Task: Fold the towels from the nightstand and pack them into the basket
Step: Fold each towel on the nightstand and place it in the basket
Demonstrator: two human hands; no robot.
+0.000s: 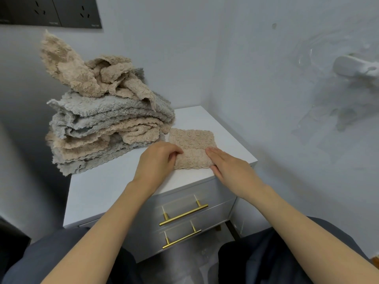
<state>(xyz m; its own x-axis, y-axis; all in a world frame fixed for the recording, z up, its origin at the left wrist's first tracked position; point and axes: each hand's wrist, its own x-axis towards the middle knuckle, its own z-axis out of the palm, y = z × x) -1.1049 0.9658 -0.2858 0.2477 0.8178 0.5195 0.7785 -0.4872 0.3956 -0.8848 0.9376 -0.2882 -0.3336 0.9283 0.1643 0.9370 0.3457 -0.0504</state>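
A small beige towel point(192, 147) lies folded on the white nightstand point(106, 185), near its front right corner. My left hand point(158, 160) grips the towel's left edge with curled fingers. My right hand point(229, 165) lies flat on the towel's right side, fingers straight. A tall messy pile of beige and grey towels point(106, 117) stands on the nightstand's back left part, touching the folded towel's far left corner. No basket is in view.
The nightstand stands in a corner between two pale walls. Its two drawers have gold bar handles point(183, 214). A white hook point(356, 67) sticks out of the right wall. Dark wall sockets point(61, 11) sit top left. My knees are below.
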